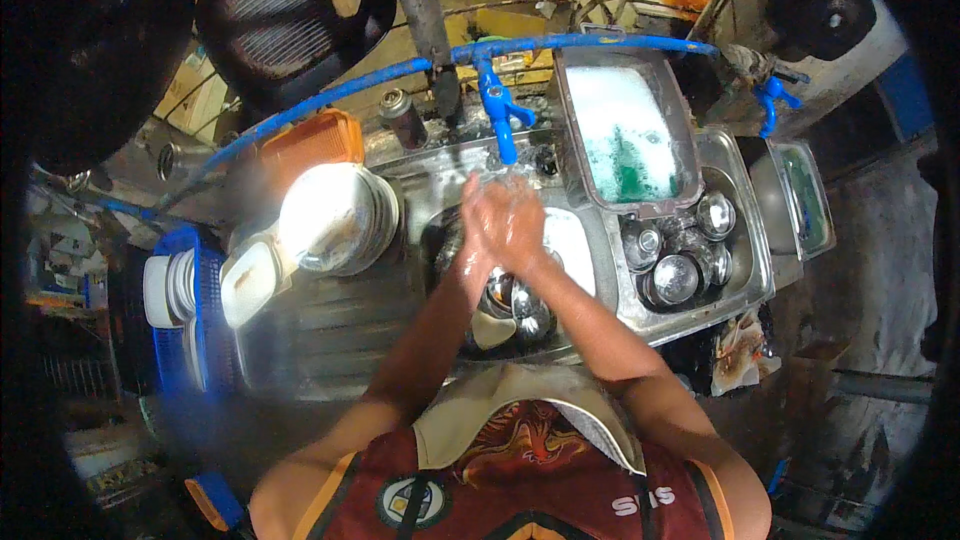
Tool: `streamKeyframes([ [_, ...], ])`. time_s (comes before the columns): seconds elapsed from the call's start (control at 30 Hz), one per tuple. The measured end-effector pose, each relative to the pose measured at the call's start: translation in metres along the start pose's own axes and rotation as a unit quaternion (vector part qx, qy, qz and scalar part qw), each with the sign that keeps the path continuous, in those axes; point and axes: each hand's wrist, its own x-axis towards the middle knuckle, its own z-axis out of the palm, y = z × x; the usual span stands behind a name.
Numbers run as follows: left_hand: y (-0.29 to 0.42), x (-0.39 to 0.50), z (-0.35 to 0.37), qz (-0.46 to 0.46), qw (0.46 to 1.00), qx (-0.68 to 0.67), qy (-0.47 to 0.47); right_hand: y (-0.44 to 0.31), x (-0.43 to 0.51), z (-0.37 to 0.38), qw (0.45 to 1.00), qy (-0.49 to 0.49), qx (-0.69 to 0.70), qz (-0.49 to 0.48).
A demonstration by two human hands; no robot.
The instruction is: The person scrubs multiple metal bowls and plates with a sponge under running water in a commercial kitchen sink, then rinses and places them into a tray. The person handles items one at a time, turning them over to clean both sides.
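Note:
Below the blue plastic tap point(499, 109), my left hand point(478, 225) and my right hand point(519, 214) press together, wet and shiny. Their fingers are blurred and overlap, so I cannot tell whether anything small lies between them. Under my hands and forearms is a sink basin holding shiny metal bowls point(529, 307) and a white tray or plate point(568, 247). My arms hide part of this basin. To the right of the tap, a brown-rimmed plastic tub point(568, 131) contains green water topped with white foam.
Stacked pale plates point(330, 221) stand left on the steel drainboard point(337, 337). A blue basket point(206, 300) of white dishes is further left. Several metal bowls point(675, 277) fill the right basin. An orange basket point(311, 150), a can point(403, 118) and a blue pipe point(322, 97) line the back.

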Motion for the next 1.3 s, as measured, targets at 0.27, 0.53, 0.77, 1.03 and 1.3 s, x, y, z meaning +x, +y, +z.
streamKeyframes([
  [0.27,-0.012,0.009,-0.024,0.028,0.998,-0.046,0.046,0.045,-0.007,0.021,0.894,0.029,0.339,0.293],
  [0.53,-0.049,0.018,-0.025,0.116,0.942,0.314,-0.029,0.06,-0.023,0.032,0.602,-0.063,0.65,0.458],
  [0.77,0.007,-0.001,-0.024,-0.111,0.974,0.04,-0.193,0.046,-0.061,-0.024,0.948,-0.097,0.301,0.032],
  [1.03,-0.011,-0.001,-0.006,-0.114,0.967,0.162,-0.159,0.055,-0.06,-0.027,0.965,-0.093,-0.09,-0.229],
  [1.3,-0.096,0.025,0.006,-0.089,0.867,0.439,-0.218,0.105,-0.131,-0.049,0.717,-0.075,0.6,0.347],
])
